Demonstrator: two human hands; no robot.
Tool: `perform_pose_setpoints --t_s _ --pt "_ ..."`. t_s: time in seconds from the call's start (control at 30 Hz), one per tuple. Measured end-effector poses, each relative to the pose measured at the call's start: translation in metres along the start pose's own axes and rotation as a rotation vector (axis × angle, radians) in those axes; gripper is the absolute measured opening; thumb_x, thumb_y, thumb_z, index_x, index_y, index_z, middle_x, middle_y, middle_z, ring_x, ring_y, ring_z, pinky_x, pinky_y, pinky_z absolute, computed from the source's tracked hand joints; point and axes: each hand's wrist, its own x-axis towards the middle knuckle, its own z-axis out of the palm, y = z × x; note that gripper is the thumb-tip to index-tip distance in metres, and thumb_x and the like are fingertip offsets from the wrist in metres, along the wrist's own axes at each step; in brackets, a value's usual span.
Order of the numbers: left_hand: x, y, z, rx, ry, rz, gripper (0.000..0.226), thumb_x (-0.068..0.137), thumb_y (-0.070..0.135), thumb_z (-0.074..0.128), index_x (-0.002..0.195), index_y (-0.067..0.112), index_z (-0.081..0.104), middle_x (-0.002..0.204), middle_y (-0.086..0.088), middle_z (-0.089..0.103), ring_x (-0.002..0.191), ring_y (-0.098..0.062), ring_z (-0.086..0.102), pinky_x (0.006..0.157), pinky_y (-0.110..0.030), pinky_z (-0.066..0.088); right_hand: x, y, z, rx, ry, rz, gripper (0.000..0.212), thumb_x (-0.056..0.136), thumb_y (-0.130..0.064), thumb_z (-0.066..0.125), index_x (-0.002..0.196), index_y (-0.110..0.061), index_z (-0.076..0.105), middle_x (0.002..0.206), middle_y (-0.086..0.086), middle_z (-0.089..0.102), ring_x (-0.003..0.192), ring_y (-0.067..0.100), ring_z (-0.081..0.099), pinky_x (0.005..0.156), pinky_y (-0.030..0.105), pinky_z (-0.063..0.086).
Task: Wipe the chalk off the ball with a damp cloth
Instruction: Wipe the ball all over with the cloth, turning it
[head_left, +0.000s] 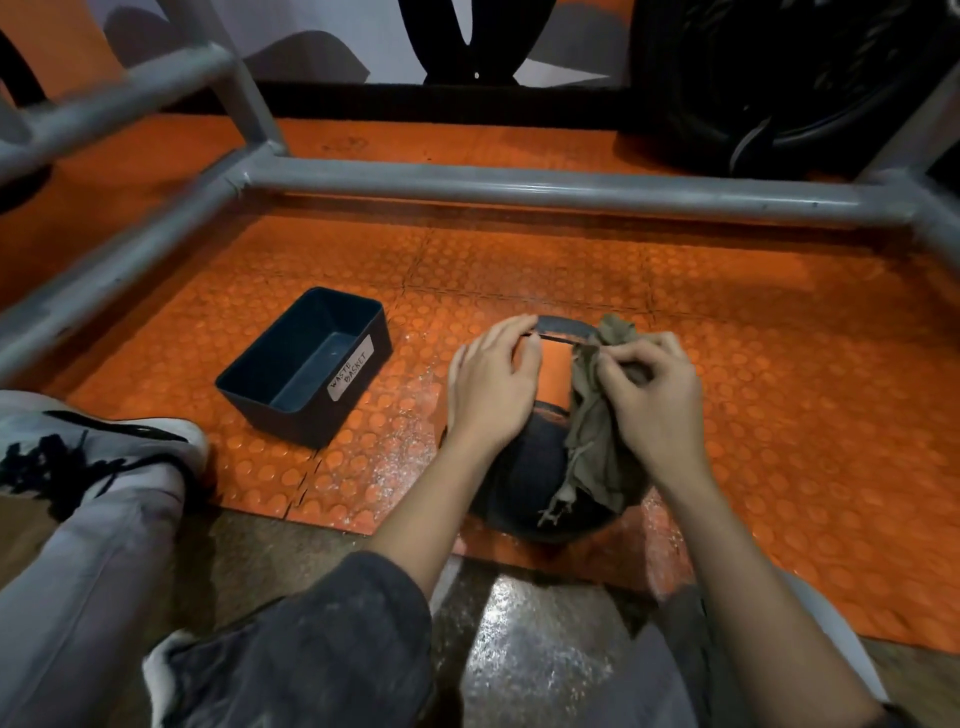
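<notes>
1. Two bare hands over a dark ball (524, 467), seen from above through a head-worn camera.
2. Ball on an orange studded floor mat (779, 364), near the mat's front edge, just ahead of the person's knees; orange panel on top and a flat dark strap handle (563, 326) arching over it.
3. Left hand (491, 379) on the left side of the ball, fingers curled round the left end of the strap handle.
4. Right hand (654, 395) pinching an olive cloth (597, 441) between thumb and bent fingers, at the right end of the handle.
5. Cloth bunched at the pinch, the rest hanging down the right side of the ball, frayed threads at its lower edge.
6. Pale speckled patches on the mat around the ball; chalk or shine, impossible to tell.
7. Left of the ball, well apart: a dark rectangular bin (291, 410) with a handwritten label reading "WASTE BASKET".
8. Grey metal tube frame (519, 184) crossing above and behind.
9. Far left: a white-and-black shoe (104, 441) on the mat's edge.
</notes>
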Motion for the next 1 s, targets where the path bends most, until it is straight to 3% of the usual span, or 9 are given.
perform_pose_setpoints --t_s 0.07,0.17,0.33,0.5,0.57,0.73,0.8,0.9,1.0 --pt "0.000 0.010 0.005 0.022 -0.016 -0.016 0.038 0.101 0.034 0.035 0.136 0.027 0.048 0.144 0.011 0.043 0.133 -0.010 0.034 0.114 -0.036 0.018 0.008 0.009 -0.010 -0.025 0.029 0.089 0.006 0.084 -0.003 0.065 0.082 -0.004 0.071 0.087 0.010 0.056 0.086 0.025 0.057 0.075 0.014 0.035" --pt "-0.006 0.019 0.012 0.081 -0.003 -0.044 0.040 0.101 0.037 0.032 0.139 0.027 0.044 0.145 0.012 0.040 0.135 -0.010 0.030 0.114 -0.036 0.016 0.010 0.007 -0.014 -0.069 0.047 0.141 0.007 0.085 -0.003 0.064 0.082 -0.002 0.070 0.088 0.008 0.054 0.091 0.030 0.059 0.075 0.019 0.035" --pt "-0.012 0.013 0.008 0.065 0.013 -0.045 0.039 0.102 0.036 0.033 0.138 0.027 0.044 0.144 0.013 0.041 0.133 -0.010 0.032 0.112 -0.035 0.020 -0.021 -0.017 0.003 -0.157 -0.102 -0.171 0.012 0.080 -0.021 0.064 0.079 -0.011 0.072 0.086 0.003 0.056 0.083 0.029 0.057 0.075 0.038 0.045" --pt "-0.015 0.006 0.000 0.015 0.042 -0.076 0.039 0.102 0.035 0.033 0.138 0.026 0.045 0.144 0.012 0.041 0.133 -0.010 0.032 0.111 -0.034 0.020 -0.002 0.017 -0.022 -0.093 0.033 0.062 0.006 0.082 0.003 0.065 0.083 0.004 0.071 0.086 0.008 0.055 0.087 0.031 0.059 0.070 0.003 0.035" --pt "-0.016 0.006 0.001 0.020 0.061 -0.112 0.039 0.102 0.035 0.033 0.138 0.027 0.044 0.144 0.012 0.041 0.133 -0.010 0.032 0.112 -0.035 0.020 -0.006 0.019 -0.020 -0.078 0.064 0.134 0.007 0.084 0.004 0.063 0.083 0.005 0.070 0.087 0.012 0.056 0.089 0.035 0.060 0.069 0.000 0.033" --pt "-0.015 0.005 0.002 0.031 0.067 -0.117 0.038 0.101 0.035 0.035 0.137 0.027 0.045 0.144 0.012 0.040 0.133 -0.011 0.032 0.111 -0.033 0.019 -0.033 -0.022 0.014 -0.116 -0.084 -0.207 0.010 0.079 -0.015 0.063 0.077 -0.008 0.070 0.085 0.006 0.056 0.082 0.027 0.056 0.078 0.034 0.042" --pt "-0.016 0.005 0.002 0.020 0.051 -0.092 0.038 0.101 0.035 0.034 0.138 0.027 0.044 0.144 0.012 0.041 0.133 -0.010 0.031 0.112 -0.035 0.018 -0.031 -0.019 0.009 -0.099 -0.105 -0.193 0.012 0.079 -0.017 0.063 0.080 -0.008 0.071 0.085 0.002 0.055 0.084 0.027 0.057 0.078 0.037 0.045" --pt "-0.015 0.009 0.002 0.014 0.051 -0.085 0.039 0.101 0.035 0.034 0.138 0.025 0.045 0.144 0.010 0.041 0.133 -0.012 0.032 0.112 -0.037 0.020 -0.021 0.002 -0.011 -0.034 0.013 -0.030 0.009 0.082 -0.008 0.065 0.082 -0.002 0.072 0.085 0.001 0.053 0.083 0.018 0.055 0.078 0.011 0.040" --pt "-0.015 0.010 0.003 0.028 0.054 -0.118 0.040 0.102 0.036 0.033 0.139 0.025 0.043 0.145 0.010 0.040 0.134 -0.012 0.031 0.112 -0.036 0.019 -0.011 0.017 -0.020 -0.022 0.089 0.160 0.008 0.083 0.004 0.063 0.083 0.001 0.070 0.086 0.007 0.053 0.088 0.031 0.058 0.071 0.000 0.033"
